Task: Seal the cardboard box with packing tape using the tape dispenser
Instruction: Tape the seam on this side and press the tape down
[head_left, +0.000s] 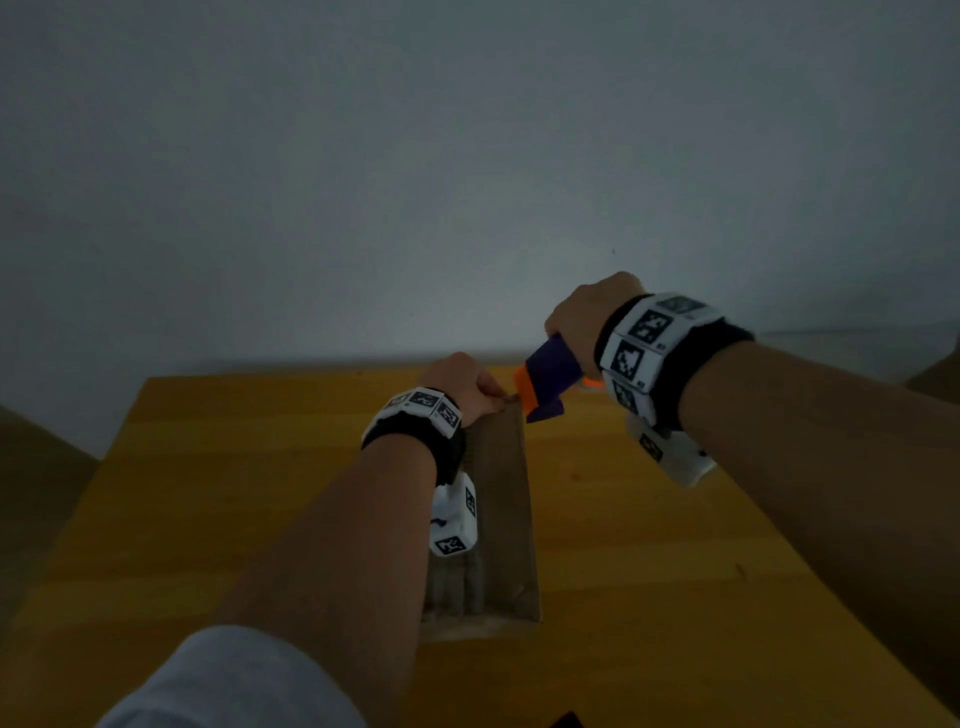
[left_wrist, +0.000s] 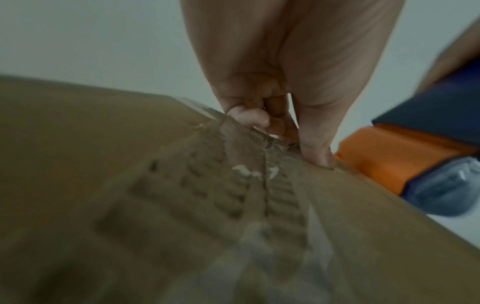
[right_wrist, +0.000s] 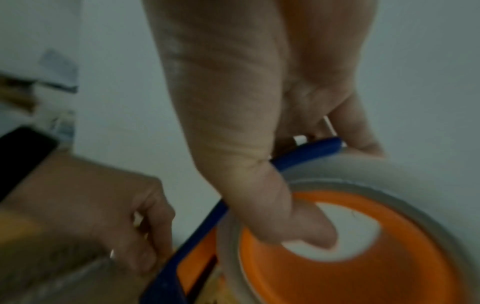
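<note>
The cardboard box (head_left: 249, 493) fills the lower head view, with a rough brown strip (head_left: 501, 519) running down the middle of its top. My left hand (head_left: 467, 384) sits at the strip's far end. Its thumb (left_wrist: 317, 156) presses on the top and its curled fingers (left_wrist: 259, 119) hook over the box's far edge. Just right of it, beyond that edge, my right hand (head_left: 587, 317) grips the blue and orange tape dispenser (head_left: 545, 379). In the right wrist view my thumb (right_wrist: 298, 226) lies across the orange hub (right_wrist: 363, 277) of the clear tape roll (right_wrist: 389, 185).
A plain grey wall (head_left: 467, 156) stands close behind the box. A brown object (head_left: 940, 379) shows at the right edge, and a small dark thing (head_left: 566, 721) at the bottom edge. The room is dim and the wrist views are blurred.
</note>
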